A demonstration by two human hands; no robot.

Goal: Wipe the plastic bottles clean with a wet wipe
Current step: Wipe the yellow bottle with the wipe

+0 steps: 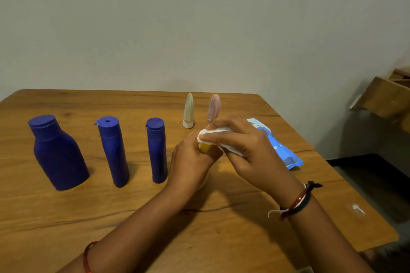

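Head view. Looking down at a wooden table (66, 210) set against a plain wall.

Left hand (190, 159) wrapping around a yellow bottle (205, 147), fingers curled round it; only a small patch of yellow showing between the two hands, plus a pale sliver lower down by the wrist. Shape, cap and full height of the bottle mostly hidden.

Right hand (246, 150) pinching a white wipe (218, 136) and pressing it over the top of the yellow bottle, fingers curled across the cloth. Wipe partly covered by fingers, its lower edge trailing under the palm.

Standing upright to the left, well apart from one another: wide blue bottle (58, 153), middle blue bottle (113, 150), slim blue bottle (157, 149). Labels not readable.

Standing behind the hands: pale green tube (188, 111) on its white cap, and pink tube (213, 107), base hidden behind the right hand's fingers.

Lying right of the hands: blue wipe pack (281, 150), near end hidden by the right hand, print blurred.

Bangle and threads on the right wrist; red bangle on the left forearm, cut off by the bottom edge. Wooden furniture at far right, cropped and unclear.
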